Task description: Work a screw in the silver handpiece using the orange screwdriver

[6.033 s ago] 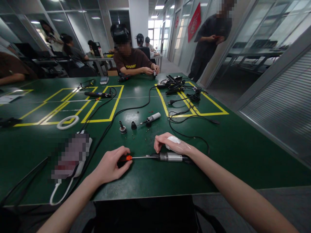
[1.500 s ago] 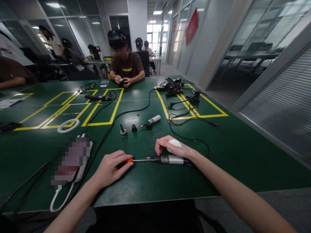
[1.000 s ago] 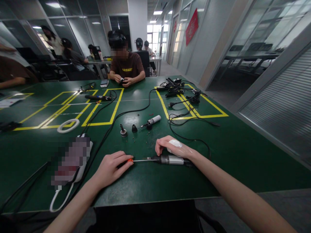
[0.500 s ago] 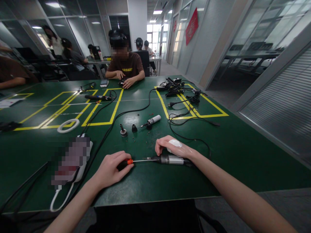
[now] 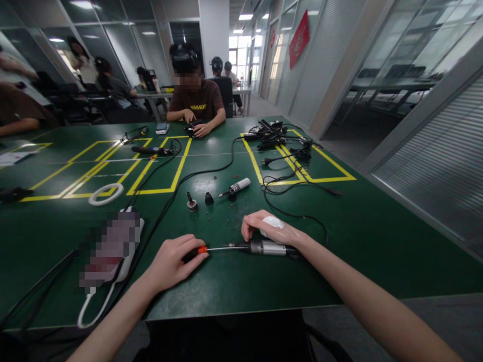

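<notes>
My left hand [image 5: 175,261] is wrapped round the dark handle of a screwdriver [image 5: 203,249] with an orange collar. Its thin shaft points right and its end meets the black front of a silver and black cylindrical tool [image 5: 268,248] lying on the table. Just above that tool is my right hand [image 5: 269,226], fingers curled down by its front end; what they hold, if anything, is hidden. A white patch covers the back of this hand. Beyond my hands lie a round metal part [image 5: 192,204], a black cone [image 5: 209,198], another silver cylinder [image 5: 239,186] and several tiny screws.
On the green table [image 5: 219,291] are a blurred-out phone [image 5: 109,251] with a white cable, a white tape ring [image 5: 106,194], long black cables and a black cable pile [image 5: 269,134]. Across the table sits a person [image 5: 196,100] handling a dark object.
Both of my hands and the tools stay nearly where they were. The hands of the person opposite have shifted slightly on the dark object.
</notes>
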{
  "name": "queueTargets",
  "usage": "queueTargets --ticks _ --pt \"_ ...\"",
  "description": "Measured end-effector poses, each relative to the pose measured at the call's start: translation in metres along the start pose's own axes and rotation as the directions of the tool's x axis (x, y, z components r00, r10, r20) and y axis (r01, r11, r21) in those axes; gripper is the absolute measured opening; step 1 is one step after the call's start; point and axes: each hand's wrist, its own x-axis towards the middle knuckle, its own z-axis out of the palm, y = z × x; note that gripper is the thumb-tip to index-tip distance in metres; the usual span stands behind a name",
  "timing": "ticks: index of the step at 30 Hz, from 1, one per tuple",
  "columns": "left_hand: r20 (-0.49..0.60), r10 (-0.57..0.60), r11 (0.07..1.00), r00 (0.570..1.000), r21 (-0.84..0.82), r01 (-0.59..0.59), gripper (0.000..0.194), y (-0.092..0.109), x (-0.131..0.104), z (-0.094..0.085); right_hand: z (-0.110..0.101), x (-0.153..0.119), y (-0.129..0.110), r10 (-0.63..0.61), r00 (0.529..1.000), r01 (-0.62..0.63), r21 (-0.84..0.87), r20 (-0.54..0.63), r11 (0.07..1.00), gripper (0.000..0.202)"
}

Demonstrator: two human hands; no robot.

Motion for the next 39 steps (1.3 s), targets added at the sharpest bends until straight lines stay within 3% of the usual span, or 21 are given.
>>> queueTargets --ticks 11,24,39 --pt "-0.008 0.013 1.000 1.000 0.010 -0.013 0.027 -0.0034 -0.0013 0.0025 -0.0008 -0.0009 -0.0006 0.002 1.000 -0.002 -0.001 0.008 1.000 0.076" --pt "-0.003 -0.048 0.998 0.999 -0.049 0.048 0.008 0.0052 0.0003 -0.0001 -0.0008 -0.0004 0.0003 -0.009 1.000 0.010 -0.011 0.014 1.000 0.076" --pt "-0.066 0.014 1.000 0.998 -0.027 -0.015 0.019 0.0018 0.0003 -0.0003 0.0000 -0.0004 -0.0004 -0.013 1.000 0.013 -0.001 0.009 1.000 0.074"
